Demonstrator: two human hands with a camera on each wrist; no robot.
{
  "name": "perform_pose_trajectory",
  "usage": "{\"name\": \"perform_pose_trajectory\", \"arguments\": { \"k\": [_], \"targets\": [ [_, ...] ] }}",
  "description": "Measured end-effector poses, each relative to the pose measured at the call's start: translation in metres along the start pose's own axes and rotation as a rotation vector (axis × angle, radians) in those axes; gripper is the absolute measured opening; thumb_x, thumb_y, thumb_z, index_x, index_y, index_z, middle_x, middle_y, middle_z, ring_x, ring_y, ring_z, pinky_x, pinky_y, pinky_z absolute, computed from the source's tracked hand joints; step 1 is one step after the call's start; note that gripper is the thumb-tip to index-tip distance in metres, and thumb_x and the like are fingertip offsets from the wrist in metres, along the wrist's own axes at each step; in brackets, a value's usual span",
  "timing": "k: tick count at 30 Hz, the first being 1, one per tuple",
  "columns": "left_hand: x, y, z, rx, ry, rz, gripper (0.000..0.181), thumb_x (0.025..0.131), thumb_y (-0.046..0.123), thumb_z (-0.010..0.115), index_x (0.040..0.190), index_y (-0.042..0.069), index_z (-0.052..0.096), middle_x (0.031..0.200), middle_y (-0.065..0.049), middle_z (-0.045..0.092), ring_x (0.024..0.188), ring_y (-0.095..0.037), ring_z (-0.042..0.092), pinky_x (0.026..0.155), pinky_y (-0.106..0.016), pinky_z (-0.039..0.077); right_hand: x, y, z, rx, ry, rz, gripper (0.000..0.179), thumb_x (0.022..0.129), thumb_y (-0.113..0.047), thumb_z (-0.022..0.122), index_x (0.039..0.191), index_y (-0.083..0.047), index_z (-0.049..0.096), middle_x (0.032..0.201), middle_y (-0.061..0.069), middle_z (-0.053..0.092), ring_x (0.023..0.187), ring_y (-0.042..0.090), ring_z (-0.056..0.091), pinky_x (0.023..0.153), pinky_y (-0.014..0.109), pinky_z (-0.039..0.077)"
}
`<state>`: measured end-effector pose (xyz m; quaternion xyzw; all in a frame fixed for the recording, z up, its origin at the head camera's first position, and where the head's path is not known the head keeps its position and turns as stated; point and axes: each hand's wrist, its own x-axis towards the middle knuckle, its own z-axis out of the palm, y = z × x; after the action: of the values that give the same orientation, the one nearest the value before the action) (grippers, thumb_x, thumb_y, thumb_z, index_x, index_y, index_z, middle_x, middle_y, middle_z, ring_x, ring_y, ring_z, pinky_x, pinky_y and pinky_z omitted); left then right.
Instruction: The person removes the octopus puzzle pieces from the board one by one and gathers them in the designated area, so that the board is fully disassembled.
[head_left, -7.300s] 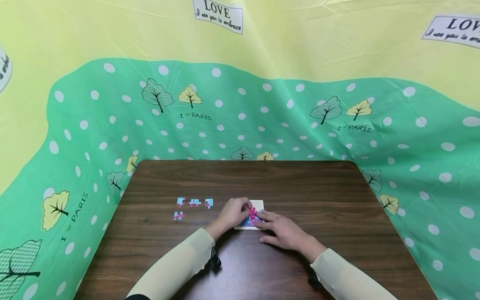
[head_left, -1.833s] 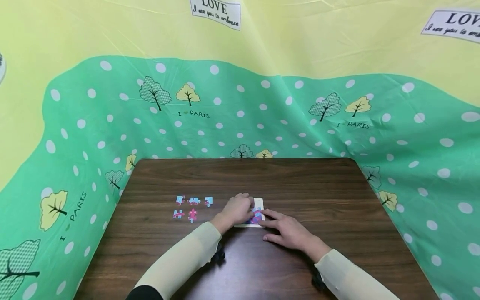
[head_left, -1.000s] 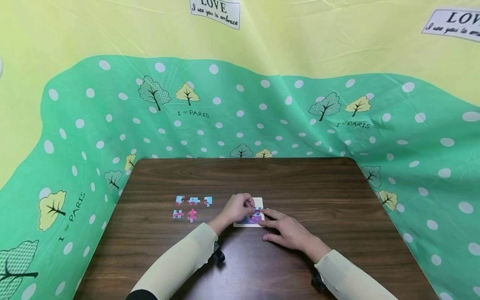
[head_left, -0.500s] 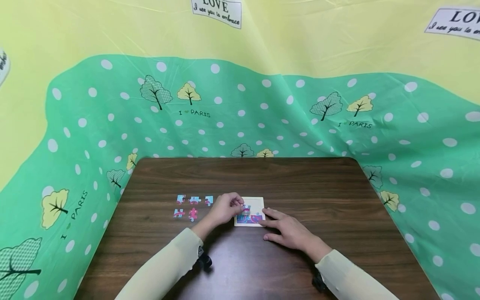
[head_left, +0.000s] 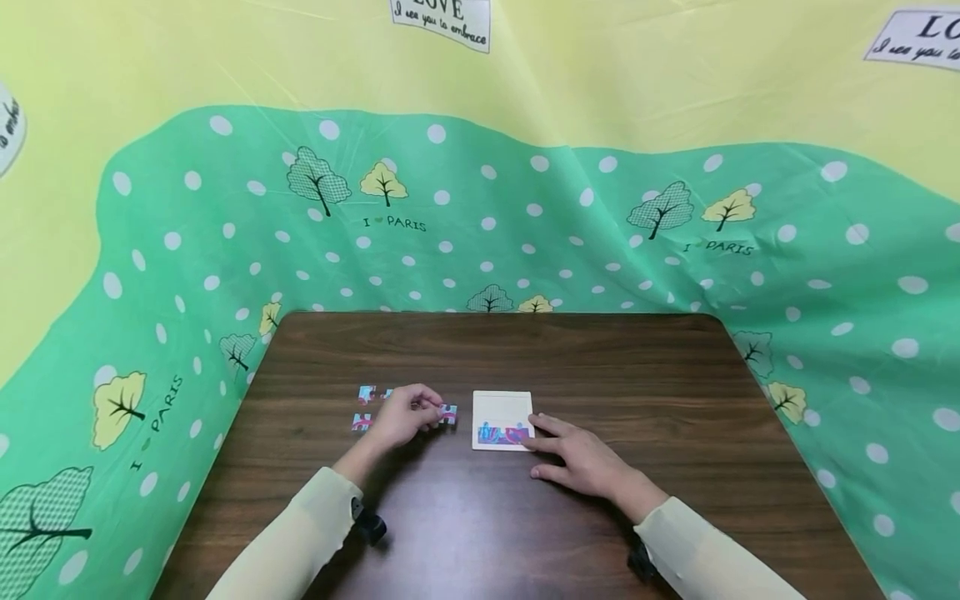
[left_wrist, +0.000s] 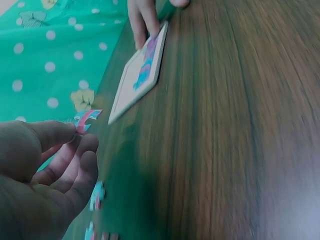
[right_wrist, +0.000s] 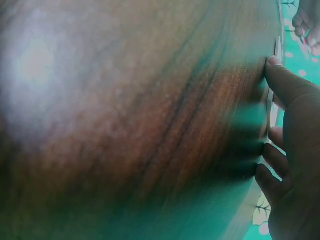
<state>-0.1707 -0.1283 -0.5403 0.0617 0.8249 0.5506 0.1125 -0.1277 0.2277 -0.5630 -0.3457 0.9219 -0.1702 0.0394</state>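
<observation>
Between thumb and fingertips, my left hand (head_left: pixel 405 417) pinches a blue-and-pink jigsaw puzzle piece (head_left: pixel 447 414), held above the table left of the puzzle tray. The left wrist view shows that piece (left_wrist: pixel 86 120) tilted at the fingertips. The white-framed puzzle tray (head_left: pixel 502 407) lies flat, with a row of joined purple-and-blue pieces (head_left: pixel 504 434) along its near side and bare backing above. My right hand (head_left: pixel 585 458) rests with fingers extended on the tray's right edge. Loose puzzle pieces (head_left: pixel 362 422) lie left of my left hand, which hides some of them.
A dark wood-grain table (head_left: pixel 637 367) carries everything. Behind and beside it hangs a green-and-yellow printed cloth (head_left: pixel 465 192). Another loose puzzle piece (head_left: pixel 366 394) lies in the far row on the left.
A pink piece went from the tray to the loose pieces at left. My left hand then took another piece off the tray and moved left with it. My right hand stayed at the edge.
</observation>
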Motion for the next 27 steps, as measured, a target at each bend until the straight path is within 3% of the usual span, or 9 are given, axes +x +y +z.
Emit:
{"name": "perform_pose_trajectory", "arguments": {
  "k": [7, 13, 17, 23, 27],
  "targets": [
    [-0.008, -0.010, -0.014, -0.055, 0.048, -0.083, 0.013, 0.089, -0.004, 0.072, 0.102, -0.004, 0.071, 0.083, -0.014, 0.075, 0.064, -0.022, 0.071, 0.057, -0.034, 0.059, 0.000, 0.001, -0.001, -0.016, 0.016, -0.015, 0.052, 0.094, -0.052, 0.070, 0.141, -0.031, 0.063, 0.158, 0.006, 0.048, 0.145, 0.030, 0.046, 0.108, 0.050, 0.048],
    [-0.012, -0.012, -0.020, 0.015, 0.053, -0.123, 0.012, 0.088, -0.003, 0.073, 0.100, -0.003, 0.071, 0.079, -0.012, 0.073, 0.055, -0.018, 0.064, 0.046, -0.031, 0.053, 0.001, 0.000, -0.001, -0.014, 0.004, 0.000, 0.052, 0.094, -0.052, 0.070, 0.141, -0.031, 0.063, 0.159, 0.006, 0.047, 0.145, 0.029, 0.046, 0.108, 0.049, 0.048],
    [-0.013, -0.014, -0.021, 0.139, 0.055, -0.090, 0.008, 0.087, -0.002, 0.074, 0.095, 0.000, 0.071, 0.075, -0.007, 0.071, 0.053, -0.015, 0.061, 0.046, -0.029, 0.051, 0.002, 0.000, -0.001, -0.017, 0.005, 0.000, 0.052, 0.094, -0.051, 0.070, 0.141, -0.031, 0.064, 0.158, 0.006, 0.047, 0.145, 0.030, 0.046, 0.108, 0.050, 0.048],
    [-0.013, -0.014, -0.019, 0.430, 0.105, 0.039, 0.008, 0.083, 0.004, 0.078, 0.088, 0.008, 0.073, 0.074, 0.002, 0.071, 0.066, -0.010, 0.065, 0.068, -0.032, 0.054, 0.002, -0.001, -0.001, -0.019, -0.012, 0.017, 0.052, 0.094, -0.052, 0.070, 0.141, -0.033, 0.063, 0.160, 0.004, 0.046, 0.146, 0.028, 0.045, 0.110, 0.049, 0.046],
    [-0.013, -0.014, -0.017, 0.560, 0.134, 0.075, 0.007, 0.082, 0.007, 0.077, 0.086, 0.010, 0.072, 0.073, 0.003, 0.071, 0.070, -0.012, 0.064, 0.069, -0.035, 0.053, 0.002, -0.002, -0.001, -0.013, -0.032, 0.035, 0.052, 0.094, -0.053, 0.069, 0.142, -0.035, 0.062, 0.161, 0.002, 0.044, 0.147, 0.026, 0.043, 0.111, 0.048, 0.045]
  ]
}}
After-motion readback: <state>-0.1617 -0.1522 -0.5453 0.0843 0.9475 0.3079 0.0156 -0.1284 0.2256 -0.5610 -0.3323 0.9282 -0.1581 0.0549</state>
